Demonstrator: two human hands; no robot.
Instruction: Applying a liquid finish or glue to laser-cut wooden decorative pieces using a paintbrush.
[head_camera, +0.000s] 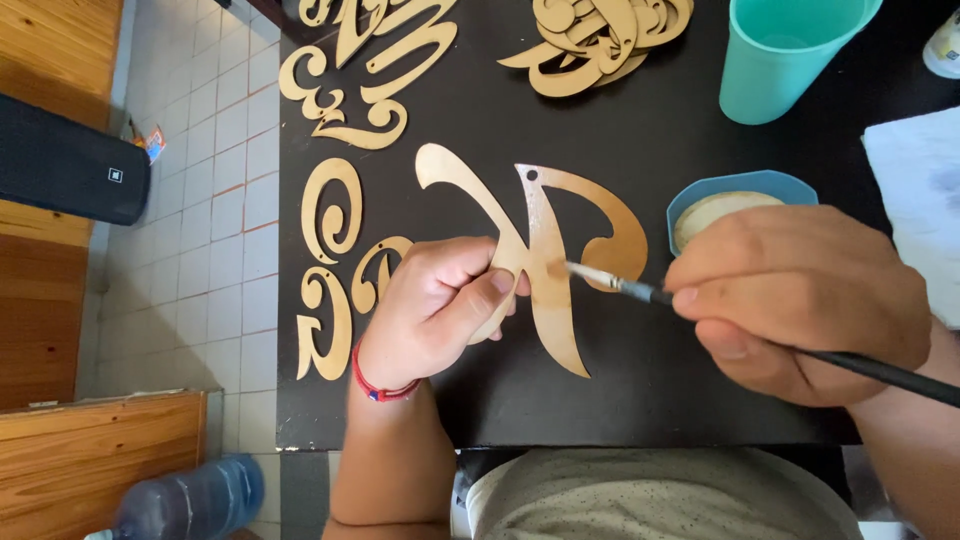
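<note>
Wooden letter cutout (545, 265) lies on the black table (650, 390), pinned by the left hand (440, 310) closed on its stem. The right hand (800, 300) pinches a thin paintbrush (640, 290), tip on the wood; coating is underway, probably varnish. Next, bare edges need even strokes.

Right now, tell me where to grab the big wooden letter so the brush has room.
Pinch the wooden letter at its left stroke, from the left, as the left hand does. It lies flat on the black table, and the brush in the right hand works its middle.
</note>
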